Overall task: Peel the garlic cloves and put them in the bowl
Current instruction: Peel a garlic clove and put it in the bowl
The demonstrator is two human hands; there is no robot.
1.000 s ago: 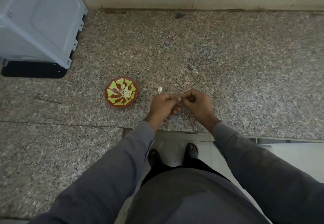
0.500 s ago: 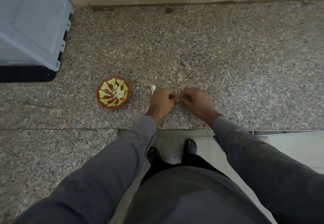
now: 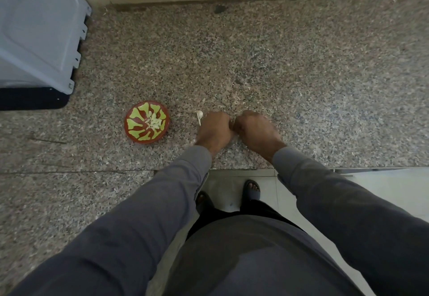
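Crowding the counter edge (image 3: 232,168), both hands (image 3: 214,131) meet.

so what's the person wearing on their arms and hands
Long dark grey sleeves cover both arms down to the wrists, each ending in a plain cuff. The left hand and right hand are bare: no gloves, rings or watch that I can make out.

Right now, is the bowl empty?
No, the red and green bowl already holds a small pile of pale peeled garlic cloves in its middle.
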